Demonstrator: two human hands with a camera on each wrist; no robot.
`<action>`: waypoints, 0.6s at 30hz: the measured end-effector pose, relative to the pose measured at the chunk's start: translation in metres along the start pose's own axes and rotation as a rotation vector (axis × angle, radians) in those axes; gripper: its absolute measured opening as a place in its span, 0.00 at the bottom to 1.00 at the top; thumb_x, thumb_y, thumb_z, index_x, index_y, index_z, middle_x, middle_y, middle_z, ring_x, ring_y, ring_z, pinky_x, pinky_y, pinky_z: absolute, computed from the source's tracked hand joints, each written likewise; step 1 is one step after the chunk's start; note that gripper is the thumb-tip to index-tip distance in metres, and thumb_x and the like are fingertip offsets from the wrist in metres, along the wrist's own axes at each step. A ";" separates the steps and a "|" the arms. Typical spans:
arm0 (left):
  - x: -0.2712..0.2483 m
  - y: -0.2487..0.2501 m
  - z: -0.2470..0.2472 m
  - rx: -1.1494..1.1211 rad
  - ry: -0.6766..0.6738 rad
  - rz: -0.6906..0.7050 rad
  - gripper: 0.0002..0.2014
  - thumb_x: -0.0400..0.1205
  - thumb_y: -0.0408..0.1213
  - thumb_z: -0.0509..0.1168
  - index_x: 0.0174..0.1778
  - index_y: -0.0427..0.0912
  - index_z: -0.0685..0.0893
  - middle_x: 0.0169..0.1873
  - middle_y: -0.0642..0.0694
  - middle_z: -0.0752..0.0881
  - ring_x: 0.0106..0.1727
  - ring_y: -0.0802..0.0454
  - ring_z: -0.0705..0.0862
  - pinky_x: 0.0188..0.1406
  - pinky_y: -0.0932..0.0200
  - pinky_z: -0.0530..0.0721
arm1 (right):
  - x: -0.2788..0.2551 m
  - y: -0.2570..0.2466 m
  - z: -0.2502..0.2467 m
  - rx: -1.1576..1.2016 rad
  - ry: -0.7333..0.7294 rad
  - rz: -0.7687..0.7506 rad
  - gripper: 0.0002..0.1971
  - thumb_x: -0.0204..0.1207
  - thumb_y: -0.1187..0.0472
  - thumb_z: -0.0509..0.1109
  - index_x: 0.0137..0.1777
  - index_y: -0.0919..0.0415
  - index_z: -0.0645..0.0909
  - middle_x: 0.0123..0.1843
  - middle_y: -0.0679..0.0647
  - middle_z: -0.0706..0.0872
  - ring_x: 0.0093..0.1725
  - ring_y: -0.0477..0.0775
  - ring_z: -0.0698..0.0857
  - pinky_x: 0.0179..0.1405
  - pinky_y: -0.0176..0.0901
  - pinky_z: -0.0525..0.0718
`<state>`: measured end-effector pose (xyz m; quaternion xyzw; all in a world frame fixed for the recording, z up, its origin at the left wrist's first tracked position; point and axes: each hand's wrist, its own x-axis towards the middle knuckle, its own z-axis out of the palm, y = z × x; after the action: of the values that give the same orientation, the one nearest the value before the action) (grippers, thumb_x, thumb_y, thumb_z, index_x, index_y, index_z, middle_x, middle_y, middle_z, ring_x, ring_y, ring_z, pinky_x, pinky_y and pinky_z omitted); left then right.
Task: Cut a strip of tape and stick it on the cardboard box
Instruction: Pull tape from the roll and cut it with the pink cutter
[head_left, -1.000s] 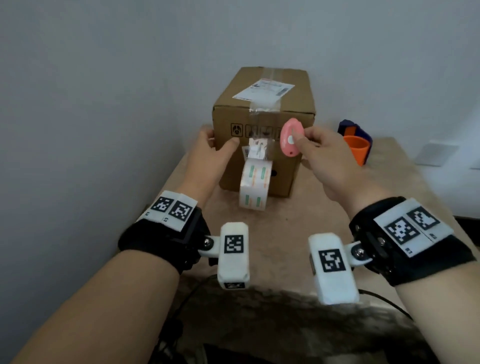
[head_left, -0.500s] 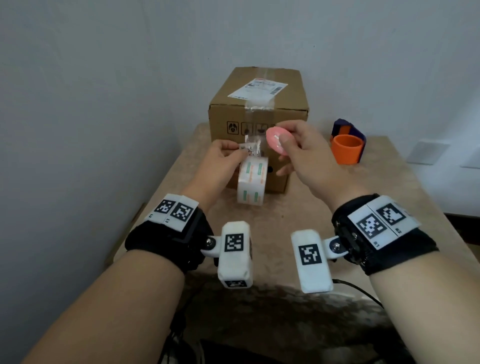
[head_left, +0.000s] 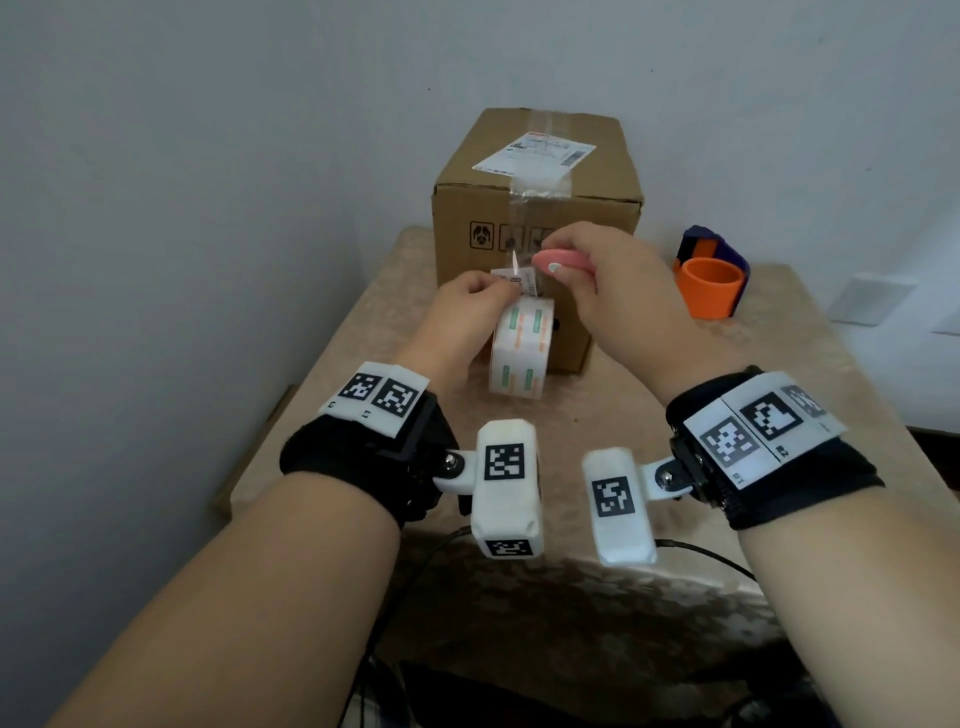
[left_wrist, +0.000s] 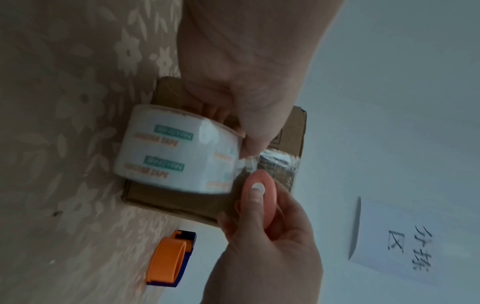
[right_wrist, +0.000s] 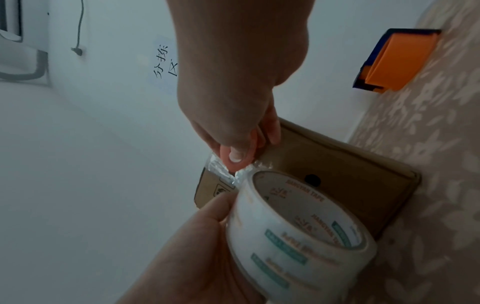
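Observation:
A brown cardboard box (head_left: 535, 208) stands at the back of the table, with clear tape over its top and down its front. From the front a clear tape strip (left_wrist: 272, 162) runs to a white printed tape roll (head_left: 522, 345) that hangs in front of the box. My left hand (head_left: 506, 283) pinches the tape at the top of the roll (right_wrist: 298, 236). My right hand (head_left: 545, 260) grips a pink oval cutter (head_left: 561, 261), whose tip meets the strip just above the left fingers. The cutter (left_wrist: 257, 197) shows a white button under my right thumb.
An orange and blue tape dispenser (head_left: 711, 280) sits on the table to the right of the box. The table has a beige flowered cloth (head_left: 779, 364) and stands against a white wall. A paper note with handwriting (left_wrist: 405, 253) hangs on the wall.
My left hand left the box front and took hold of the tape above the roll. My right hand swung the cutter left and down until it reached the strip.

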<state>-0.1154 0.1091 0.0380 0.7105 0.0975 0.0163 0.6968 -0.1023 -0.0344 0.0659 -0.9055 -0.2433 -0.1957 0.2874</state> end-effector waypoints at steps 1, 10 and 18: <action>0.000 0.000 -0.001 -0.021 -0.020 -0.020 0.03 0.81 0.39 0.64 0.46 0.46 0.82 0.39 0.46 0.88 0.39 0.50 0.87 0.43 0.54 0.84 | 0.000 -0.002 0.002 -0.019 0.004 -0.019 0.11 0.81 0.61 0.64 0.60 0.55 0.80 0.59 0.51 0.85 0.59 0.51 0.81 0.59 0.44 0.78; -0.003 0.001 -0.004 -0.064 -0.046 -0.017 0.02 0.81 0.35 0.63 0.45 0.44 0.81 0.38 0.44 0.87 0.40 0.47 0.85 0.41 0.53 0.84 | -0.002 -0.004 0.014 -0.117 -0.017 -0.051 0.10 0.79 0.61 0.65 0.57 0.58 0.82 0.55 0.53 0.83 0.58 0.53 0.79 0.55 0.40 0.75; 0.000 0.001 -0.002 -0.047 -0.002 -0.001 0.02 0.80 0.35 0.65 0.42 0.44 0.79 0.36 0.45 0.86 0.37 0.48 0.85 0.37 0.55 0.82 | -0.001 -0.005 0.021 -0.137 0.021 -0.115 0.09 0.76 0.67 0.68 0.54 0.62 0.84 0.52 0.57 0.84 0.55 0.58 0.80 0.54 0.44 0.77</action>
<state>-0.1158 0.1110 0.0388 0.6940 0.0965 0.0175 0.7132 -0.1017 -0.0183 0.0517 -0.9055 -0.2776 -0.2376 0.2157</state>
